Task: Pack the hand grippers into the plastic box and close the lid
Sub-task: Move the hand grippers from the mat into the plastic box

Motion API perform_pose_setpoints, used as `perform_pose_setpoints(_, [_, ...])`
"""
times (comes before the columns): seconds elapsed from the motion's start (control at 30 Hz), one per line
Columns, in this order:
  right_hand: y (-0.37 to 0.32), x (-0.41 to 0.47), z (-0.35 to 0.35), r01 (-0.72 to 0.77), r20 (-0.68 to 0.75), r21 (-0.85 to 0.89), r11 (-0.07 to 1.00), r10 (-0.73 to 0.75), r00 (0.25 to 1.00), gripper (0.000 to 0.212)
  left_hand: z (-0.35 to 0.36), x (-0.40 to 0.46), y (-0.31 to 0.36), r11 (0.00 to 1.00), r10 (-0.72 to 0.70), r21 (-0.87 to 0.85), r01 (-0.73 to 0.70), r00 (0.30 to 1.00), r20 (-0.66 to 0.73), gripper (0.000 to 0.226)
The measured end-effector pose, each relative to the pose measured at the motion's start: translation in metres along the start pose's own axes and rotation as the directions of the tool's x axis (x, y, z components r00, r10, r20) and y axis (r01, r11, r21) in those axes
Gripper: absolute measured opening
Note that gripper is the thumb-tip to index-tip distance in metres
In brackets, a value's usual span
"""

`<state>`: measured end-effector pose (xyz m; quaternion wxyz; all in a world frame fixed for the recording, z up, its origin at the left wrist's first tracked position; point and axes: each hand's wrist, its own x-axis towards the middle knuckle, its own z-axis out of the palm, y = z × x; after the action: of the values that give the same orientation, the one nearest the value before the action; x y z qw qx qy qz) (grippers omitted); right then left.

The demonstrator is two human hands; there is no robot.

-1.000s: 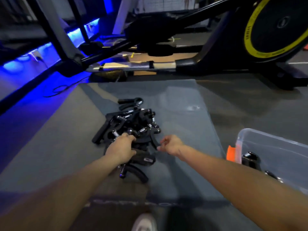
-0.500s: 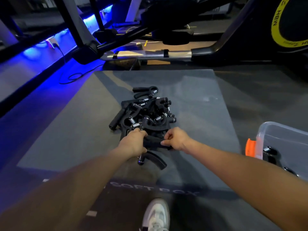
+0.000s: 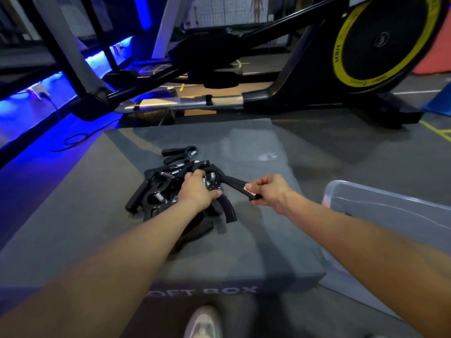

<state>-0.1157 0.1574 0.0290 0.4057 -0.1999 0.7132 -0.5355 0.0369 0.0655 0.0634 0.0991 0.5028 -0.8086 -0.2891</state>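
— Hand grippers (image 3: 158,191): where do they sit?
— Heaped black on the grey soft box (image 3: 85,215); the clear plastic box (image 3: 390,215) stands to its right.
— Your hands?
— My left hand (image 3: 199,190) curls round grippers on the pile. My right hand (image 3: 269,191) pinches one gripper's handle (image 3: 235,182), beside the heap.

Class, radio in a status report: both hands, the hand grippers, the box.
Left hand grips pile of hand grippers. Right hand pinches one gripper's handle. Plastic box open at right, path clear.
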Motion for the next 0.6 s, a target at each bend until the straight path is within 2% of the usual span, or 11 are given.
perform_pose_setpoints(0.1, [-0.001, -0.014, -0.043, 0.001, -0.068, 0.143, 0.99, 0.009, 0.998, 0.027, 0.025, 0.001, 0.048, 0.994, -0.04, -0.098, 0.039, 0.999, -0.003, 0.066])
perform_pose_setpoints(0.2, [0.002, -0.031, -0.093, 0.026, -0.143, 0.21, 0.977, 0.005, 0.99, 0.026, 0.053, -0.001, 0.092, 0.984, -0.073, -0.158, 0.084, 0.994, 0.078, 0.057])
perform_pose_setpoints(0.27, [0.006, -0.044, -0.127, 0.031, -0.2, 0.209, 0.977, 0.011, 0.98, 0.026, 0.071, -0.007, 0.119, 0.983, -0.041, -0.17, 0.065, 0.989, 0.139, 0.048])
perform_pose_setpoints(0.33, [0.013, -0.057, -0.158, 0.032, -0.237, 0.205, 0.978, 0.017, 0.971, 0.026, 0.089, -0.014, 0.142, 0.963, 0.01, -0.267, 0.039, 0.984, 0.18, 0.032])
perform_pose_setpoints(0.47, [0.026, -0.088, -0.21, 0.035, -0.289, 0.201, 0.979, 0.025, 0.957, 0.025, 0.121, -0.031, 0.177, 0.843, 0.063, -0.529, 0.099, 0.958, 0.281, 0.038])
perform_pose_setpoints(0.6, [0.04, -0.111, -0.246, 0.003, -0.352, 0.07, 0.998, 0.021, 0.936, 0.006, 0.144, -0.051, 0.211, 0.806, 0.123, -0.585, 0.091, 0.941, 0.315, 0.033])
